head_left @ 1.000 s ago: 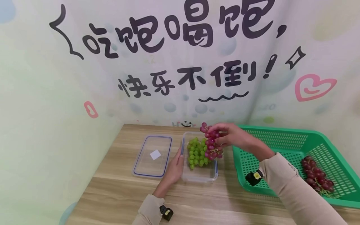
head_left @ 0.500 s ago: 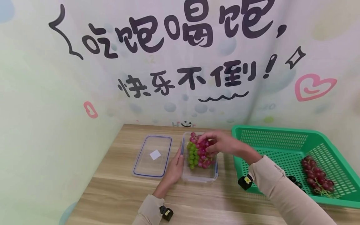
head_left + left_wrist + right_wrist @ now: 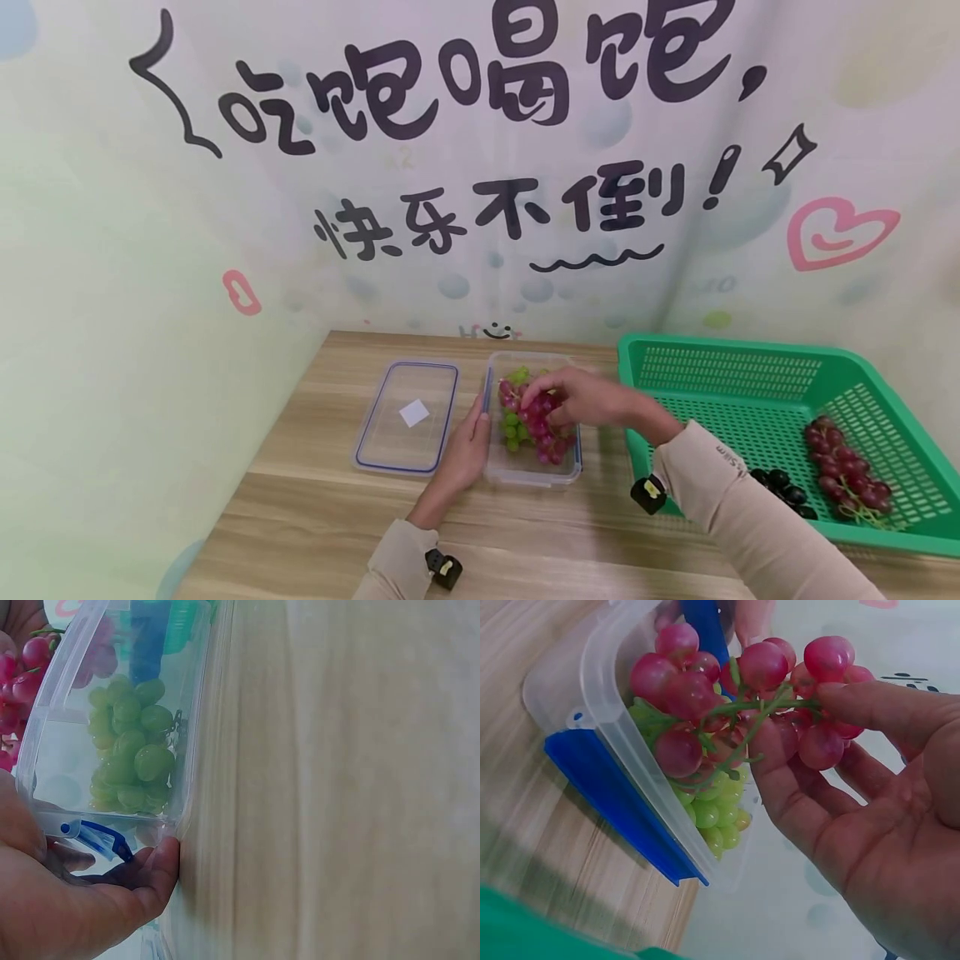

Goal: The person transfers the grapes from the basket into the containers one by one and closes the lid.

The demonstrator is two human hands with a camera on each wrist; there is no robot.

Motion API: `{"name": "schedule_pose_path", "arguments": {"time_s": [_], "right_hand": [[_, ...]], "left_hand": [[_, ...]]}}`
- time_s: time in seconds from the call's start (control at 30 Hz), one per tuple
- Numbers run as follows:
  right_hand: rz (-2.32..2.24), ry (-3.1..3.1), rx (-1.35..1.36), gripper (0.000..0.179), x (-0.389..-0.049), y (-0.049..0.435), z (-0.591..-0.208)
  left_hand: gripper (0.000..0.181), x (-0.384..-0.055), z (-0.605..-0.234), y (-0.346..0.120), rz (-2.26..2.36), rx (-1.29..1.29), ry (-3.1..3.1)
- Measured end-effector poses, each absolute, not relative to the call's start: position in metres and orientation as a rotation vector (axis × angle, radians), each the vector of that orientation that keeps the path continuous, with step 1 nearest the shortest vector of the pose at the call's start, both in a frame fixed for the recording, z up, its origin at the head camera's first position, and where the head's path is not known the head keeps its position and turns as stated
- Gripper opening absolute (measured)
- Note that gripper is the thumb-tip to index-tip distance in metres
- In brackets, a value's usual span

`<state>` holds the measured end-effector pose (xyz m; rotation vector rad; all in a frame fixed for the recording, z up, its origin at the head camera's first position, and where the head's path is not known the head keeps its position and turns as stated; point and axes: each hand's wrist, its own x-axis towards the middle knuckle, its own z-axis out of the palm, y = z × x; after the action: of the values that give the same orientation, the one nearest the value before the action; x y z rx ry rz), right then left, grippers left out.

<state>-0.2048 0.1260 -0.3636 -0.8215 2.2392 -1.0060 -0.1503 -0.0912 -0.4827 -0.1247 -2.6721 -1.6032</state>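
Observation:
My right hand pinches a bunch of red grapes by its green stem, between thumb and fingers in the right wrist view. The bunch hangs over a clear plastic food container with blue side clips. Inside it lies a bunch of green grapes, partly covered by the red ones in the head view. My left hand holds the container's left side, its curled fingers beside a blue clip at the wall.
Left of the container lies its clear lid with a blue seal and a white square. At right stands a green basket with dark red grapes and black grapes. A printed wall sheet rises behind the wooden table.
My right hand has brought the red grapes left and down, over the green grapes in the container. More black grapes show in the basket as the arm shifts. The left hand has stayed still.

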Motion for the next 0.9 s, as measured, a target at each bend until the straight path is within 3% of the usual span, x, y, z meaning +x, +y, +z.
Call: {"name": "schedule_pose_path", "arguments": {"time_s": [0.9], "right_hand": [[-0.739,2.240,-0.827,0.042,-0.190,0.104,-0.386]], "left_hand": [[0.050,-0.151,-0.481,-0.092,-1.584,-0.123,-2.697]]}}
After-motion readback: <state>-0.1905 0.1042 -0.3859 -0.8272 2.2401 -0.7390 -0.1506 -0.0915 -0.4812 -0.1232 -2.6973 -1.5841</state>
